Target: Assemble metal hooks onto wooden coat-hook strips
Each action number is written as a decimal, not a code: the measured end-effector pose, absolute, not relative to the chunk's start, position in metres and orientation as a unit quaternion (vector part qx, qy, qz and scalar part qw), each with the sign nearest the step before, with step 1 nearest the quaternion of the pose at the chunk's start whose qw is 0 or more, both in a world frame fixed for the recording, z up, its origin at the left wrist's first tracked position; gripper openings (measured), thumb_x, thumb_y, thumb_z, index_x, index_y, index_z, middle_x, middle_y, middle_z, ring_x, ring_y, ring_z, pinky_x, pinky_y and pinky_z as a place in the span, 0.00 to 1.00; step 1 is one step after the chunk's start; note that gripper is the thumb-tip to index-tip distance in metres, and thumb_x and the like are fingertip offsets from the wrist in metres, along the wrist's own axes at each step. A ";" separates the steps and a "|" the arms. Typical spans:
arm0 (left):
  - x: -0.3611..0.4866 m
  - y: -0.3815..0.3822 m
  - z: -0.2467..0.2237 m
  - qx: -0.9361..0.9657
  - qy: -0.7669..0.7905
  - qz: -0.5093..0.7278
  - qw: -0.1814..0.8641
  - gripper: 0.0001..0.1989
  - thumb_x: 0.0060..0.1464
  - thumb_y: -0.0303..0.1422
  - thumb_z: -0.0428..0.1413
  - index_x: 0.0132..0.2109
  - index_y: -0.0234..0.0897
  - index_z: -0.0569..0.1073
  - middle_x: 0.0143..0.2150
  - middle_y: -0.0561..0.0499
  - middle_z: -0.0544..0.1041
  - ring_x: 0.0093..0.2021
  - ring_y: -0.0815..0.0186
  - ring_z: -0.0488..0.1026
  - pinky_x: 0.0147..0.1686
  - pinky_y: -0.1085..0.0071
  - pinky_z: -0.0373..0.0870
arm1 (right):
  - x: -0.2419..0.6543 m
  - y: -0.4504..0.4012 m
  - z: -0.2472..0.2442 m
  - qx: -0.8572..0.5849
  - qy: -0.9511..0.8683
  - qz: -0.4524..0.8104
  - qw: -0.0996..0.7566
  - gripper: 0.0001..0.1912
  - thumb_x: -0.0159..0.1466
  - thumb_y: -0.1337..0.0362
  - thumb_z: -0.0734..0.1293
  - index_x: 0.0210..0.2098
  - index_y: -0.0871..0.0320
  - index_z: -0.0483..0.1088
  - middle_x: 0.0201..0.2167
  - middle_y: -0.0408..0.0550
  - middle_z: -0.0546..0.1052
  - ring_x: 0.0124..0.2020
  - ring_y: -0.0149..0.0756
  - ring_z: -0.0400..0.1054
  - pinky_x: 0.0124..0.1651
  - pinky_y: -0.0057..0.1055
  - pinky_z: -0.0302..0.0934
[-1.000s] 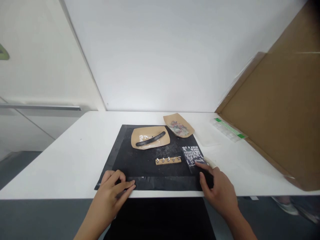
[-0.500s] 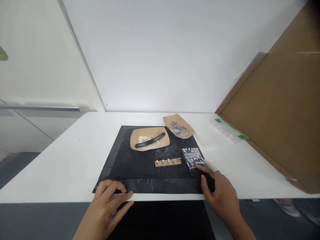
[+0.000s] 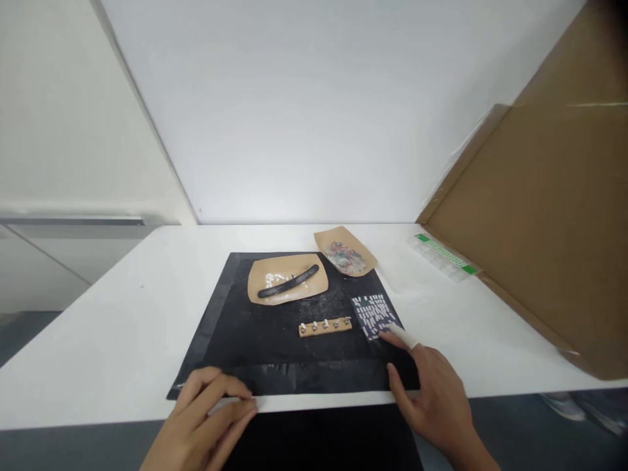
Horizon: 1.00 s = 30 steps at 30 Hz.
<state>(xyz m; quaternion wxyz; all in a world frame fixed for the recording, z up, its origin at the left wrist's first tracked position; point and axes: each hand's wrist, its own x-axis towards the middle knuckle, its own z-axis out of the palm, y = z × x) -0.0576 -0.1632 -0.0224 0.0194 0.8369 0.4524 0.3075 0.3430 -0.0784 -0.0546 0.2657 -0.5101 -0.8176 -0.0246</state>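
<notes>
My left hand [image 3: 203, 415] is at the table's front edge, by the near edge of the black mat [image 3: 255, 340]. Its thumb and fingers are pressed together; what is between them, if anything, is too small to make out. My right hand [image 3: 434, 386] has its fingers apart. Its index fingertip touches the lower part of a dark card [image 3: 370, 307] covered with small white pieces. A white finger cover [image 3: 405, 335] shows on this hand. Left of the card lies a short wooden strip [image 3: 318, 330] with a row of metal clips and small white pieces in some.
A brown paper tray [image 3: 255, 281] holds white pieces and a black curved stick [image 3: 288, 282]. Another tray [image 3: 321, 239] behind it holds small mixed bits. A clear plastic box [image 3: 444, 255] with a green-edged label lies by the cardboard panel [image 3: 530, 229]. Shoes [image 3: 564, 405] show at right.
The fingers of my left hand have closed together at the table edge. My right hand stays at the card. The whole view has shifted slightly.
</notes>
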 end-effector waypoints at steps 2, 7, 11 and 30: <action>-0.044 -0.146 0.001 0.850 0.412 0.324 0.048 0.08 0.67 0.23 0.56 0.48 0.38 0.77 0.45 0.44 0.78 0.46 0.60 0.71 0.46 0.64 0.73 | 0.342 -0.078 -0.054 -0.507 -0.819 -0.021 0.267 0.25 0.70 0.62 0.63 0.66 0.55 0.62 0.53 0.54 0.80 0.48 0.51 0.76 0.50 0.48 0.69; -0.009 -0.057 0.051 0.889 0.318 0.325 0.057 0.04 0.69 0.28 0.57 0.46 0.38 0.77 0.45 0.47 0.80 0.45 0.62 0.73 0.49 0.63 0.72 | 0.341 -0.078 -0.051 -0.497 -0.824 -0.030 0.272 0.23 0.69 0.64 0.64 0.63 0.55 0.63 0.50 0.53 0.81 0.45 0.50 0.76 0.51 0.50 0.69; 0.016 0.042 0.068 0.915 0.352 0.198 -0.019 0.13 0.74 0.36 0.49 0.48 0.35 0.77 0.46 0.44 0.80 0.49 0.59 0.75 0.48 0.65 0.73 | 0.340 -0.079 -0.051 -0.498 -0.821 -0.023 0.278 0.25 0.68 0.65 0.64 0.65 0.55 0.63 0.49 0.53 0.81 0.45 0.49 0.77 0.49 0.47 0.71; 0.073 0.189 0.054 0.907 0.414 0.069 -0.025 0.05 0.56 0.33 0.59 0.38 0.40 0.80 0.38 0.48 0.84 0.40 0.59 0.78 0.37 0.69 0.66 | 0.337 -0.077 -0.047 -0.484 -0.810 -0.029 0.330 0.30 0.66 0.68 0.65 0.67 0.54 0.63 0.44 0.51 0.84 0.40 0.45 0.80 0.41 0.38 0.76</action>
